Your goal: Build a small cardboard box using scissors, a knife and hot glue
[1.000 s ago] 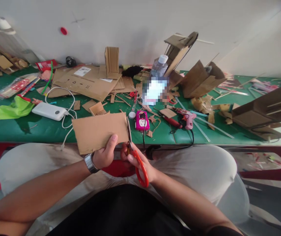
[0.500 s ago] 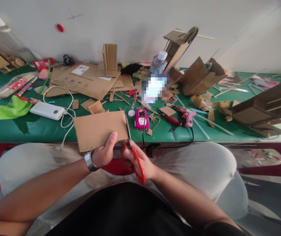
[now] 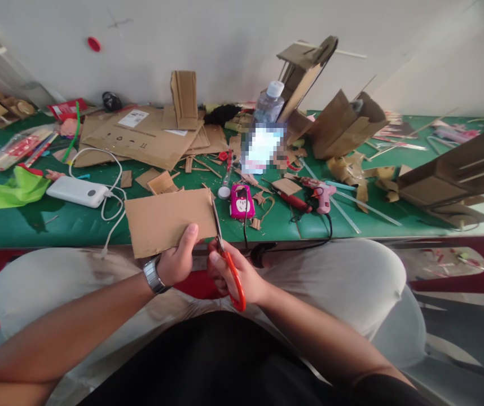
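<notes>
My left hand grips a flat rectangular piece of cardboard by its lower edge, thumb on top and the other fingers hidden beneath. My right hand is closed around the orange handles of a pair of scissors. The blades point away from me and lie along the right edge of the cardboard, seemingly touching it. Both hands are above my lap, at the near side of the green table.
A white power bank with a cable lies left. Beyond the hands are a pink device, a glue gun, a lit screen and a plastic bottle. Flattened cardboard and cardboard structures stand behind.
The whole view has shifted slightly, so things appear a little further left and up. Both hands keep their hold, and the scissors stay at the cardboard's right edge.
</notes>
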`<action>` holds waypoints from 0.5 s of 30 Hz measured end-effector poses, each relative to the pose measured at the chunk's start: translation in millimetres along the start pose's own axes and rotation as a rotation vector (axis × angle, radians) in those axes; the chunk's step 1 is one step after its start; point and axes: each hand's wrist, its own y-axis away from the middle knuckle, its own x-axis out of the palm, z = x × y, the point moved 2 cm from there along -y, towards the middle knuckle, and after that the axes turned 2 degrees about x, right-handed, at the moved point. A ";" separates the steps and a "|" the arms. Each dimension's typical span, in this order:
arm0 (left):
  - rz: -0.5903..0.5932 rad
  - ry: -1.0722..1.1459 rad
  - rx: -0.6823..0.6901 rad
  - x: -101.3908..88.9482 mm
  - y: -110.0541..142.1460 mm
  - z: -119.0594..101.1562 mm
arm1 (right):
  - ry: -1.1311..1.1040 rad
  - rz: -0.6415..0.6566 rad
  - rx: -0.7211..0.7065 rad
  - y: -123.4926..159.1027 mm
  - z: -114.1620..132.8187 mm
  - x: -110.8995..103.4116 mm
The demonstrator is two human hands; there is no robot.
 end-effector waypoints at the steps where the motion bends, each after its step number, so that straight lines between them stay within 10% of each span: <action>1: 0.003 -0.001 0.000 0.0 0.4 -0.2 | 0.000 0.005 -0.002 -0.1 -0.3 0.2; 15: 0.061 -0.107 0.173 -2.5 -7.2 3.7 | 0.163 -0.025 0.008 0.6 10.9 -3.2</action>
